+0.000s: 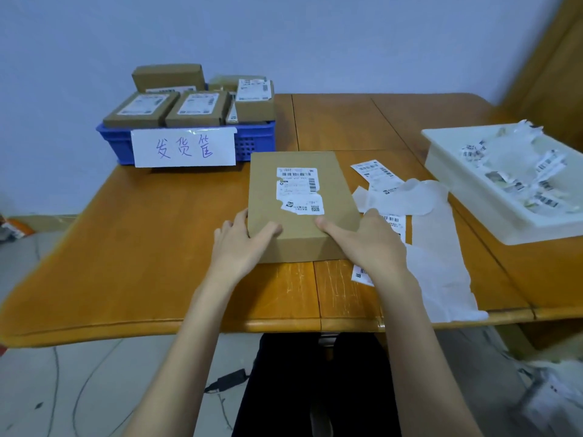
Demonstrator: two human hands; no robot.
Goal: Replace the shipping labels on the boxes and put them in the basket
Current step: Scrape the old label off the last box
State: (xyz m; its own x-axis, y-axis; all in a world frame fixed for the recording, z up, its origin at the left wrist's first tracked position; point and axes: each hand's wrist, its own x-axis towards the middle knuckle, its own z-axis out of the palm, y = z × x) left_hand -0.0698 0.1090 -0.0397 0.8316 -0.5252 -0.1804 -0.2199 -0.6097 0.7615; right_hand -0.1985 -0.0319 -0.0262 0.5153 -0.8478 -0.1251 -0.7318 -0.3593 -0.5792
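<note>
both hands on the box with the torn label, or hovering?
Touching. The head view shows the left hand and right hand gripping the near corners of the box, thumbs on its top face.

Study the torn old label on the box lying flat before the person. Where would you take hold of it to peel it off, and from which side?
Pinch the old label at its ragged lower-left corner, coming from the near side. The paper there is already torn back, probably giving a loose edge, while the box lies flat with both hands steadying its near end: left hand, right hand.
</note>
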